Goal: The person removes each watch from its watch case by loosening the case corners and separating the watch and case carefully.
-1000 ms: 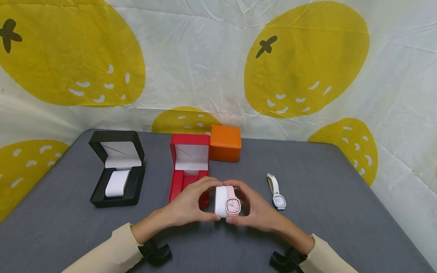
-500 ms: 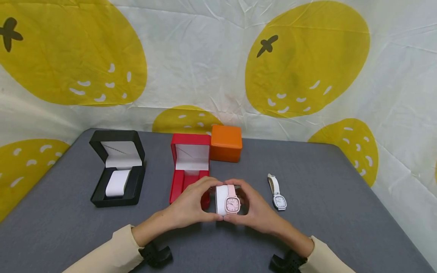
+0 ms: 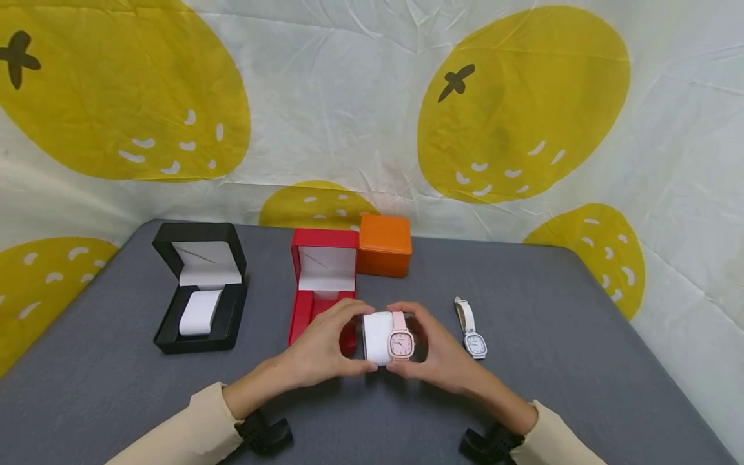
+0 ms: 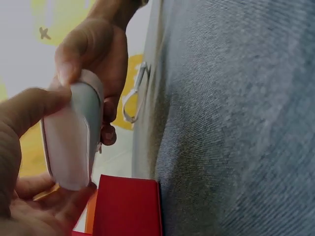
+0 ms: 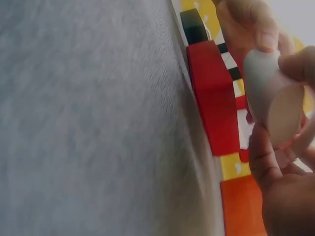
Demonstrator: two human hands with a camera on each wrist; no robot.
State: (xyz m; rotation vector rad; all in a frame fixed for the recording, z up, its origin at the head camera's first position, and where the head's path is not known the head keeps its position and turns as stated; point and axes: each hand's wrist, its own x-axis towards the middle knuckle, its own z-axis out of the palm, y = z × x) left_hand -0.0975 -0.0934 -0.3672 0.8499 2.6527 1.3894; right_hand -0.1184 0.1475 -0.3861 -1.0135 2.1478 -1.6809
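Both hands hold a white watch cushion [image 3: 378, 339] above the table in the head view. Around the cushion's right part goes a pink watch [image 3: 401, 345], its square dial facing up. My left hand [image 3: 322, 345] pinches the cushion's left side between thumb and fingers. At the right side, my right hand [image 3: 442, 352] pinches the pink watch, thumb near the dial's lower edge and index finger at the strap's top. In the left wrist view the pink strap [image 4: 91, 78] runs over the cushion under the right thumb. The strap's underside is hidden.
Behind the left hand stands an open red watch box [image 3: 324, 239], partly hidden. An orange box [image 3: 385, 245] is closed beside it. Left is an open black watch box [image 3: 227, 323] with a white cushion [image 3: 200, 312]. A white watch [image 3: 475, 344] lies to the right on the grey table [image 3: 552, 361].
The watch has shifted slightly right and up relative to the cushion, and more white cushion shows to its left. The right hand has risen slightly. Boxes and white watch stay put.
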